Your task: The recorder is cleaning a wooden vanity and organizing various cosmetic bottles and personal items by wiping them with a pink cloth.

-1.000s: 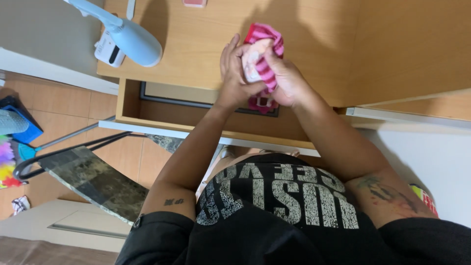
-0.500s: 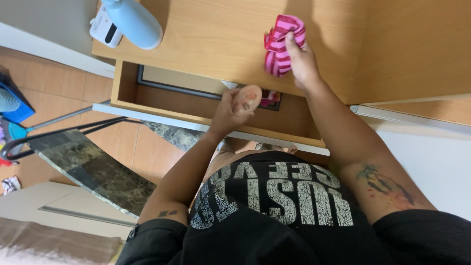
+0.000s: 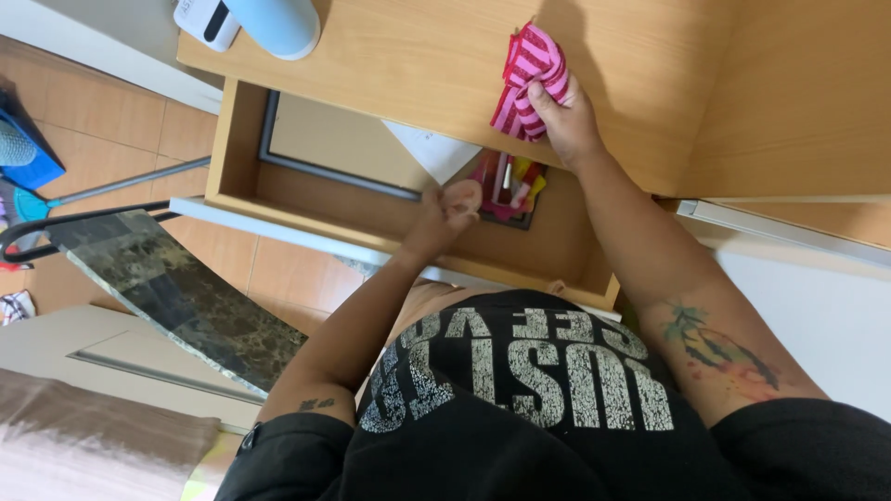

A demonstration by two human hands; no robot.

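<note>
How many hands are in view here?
2. The right hand grips a pink striped cloth on the desk top; the left hand is over the open drawer.

Right hand (image 3: 566, 121) holds striped cloth (image 3: 524, 79) (drawer (image 3: 243, 139) open).

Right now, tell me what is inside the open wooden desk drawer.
The open wooden desk drawer holds a white sheet of paper and a dark tray of colourful small items. The left hand reaches in beside them. The light wooden desktop covers the drawer's back part.
</note>
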